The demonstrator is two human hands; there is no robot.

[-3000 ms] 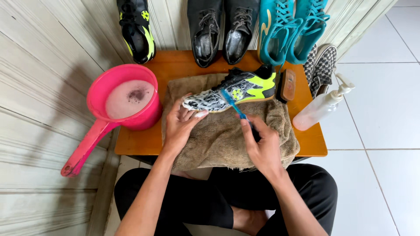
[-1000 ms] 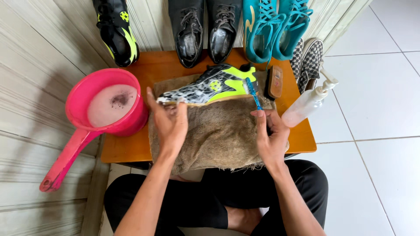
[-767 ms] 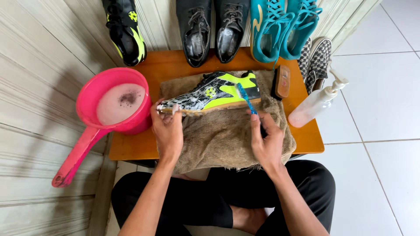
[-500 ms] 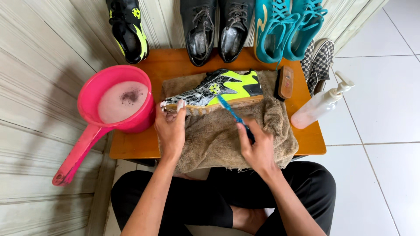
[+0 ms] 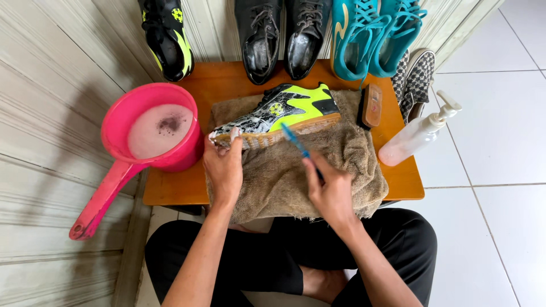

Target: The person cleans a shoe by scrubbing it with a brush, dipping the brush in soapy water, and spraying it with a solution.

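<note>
Leftmost, a pink dipper (image 5: 149, 133) of sudsy water stands on the low table (image 5: 405, 181). Right of it, the left hand (image 5: 224, 170) pinches the toe of the yellow shoe (image 5: 278, 113) – lying on a brown towel (image 5: 290, 176). The right hand (image 5: 331, 192) grips a blue toothbrush (image 5: 294, 140) against the sole. Farther right – a pump bottle (image 5: 418, 132).

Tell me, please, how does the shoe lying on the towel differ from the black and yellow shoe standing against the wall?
The shoe on the towel lies on its side, sole toward the person; the shoe by the wall stands toe-down against it. The left hand steadies the first, with foam at its toe; the second is untouched. Both share neon-yellow and black colouring.
</note>
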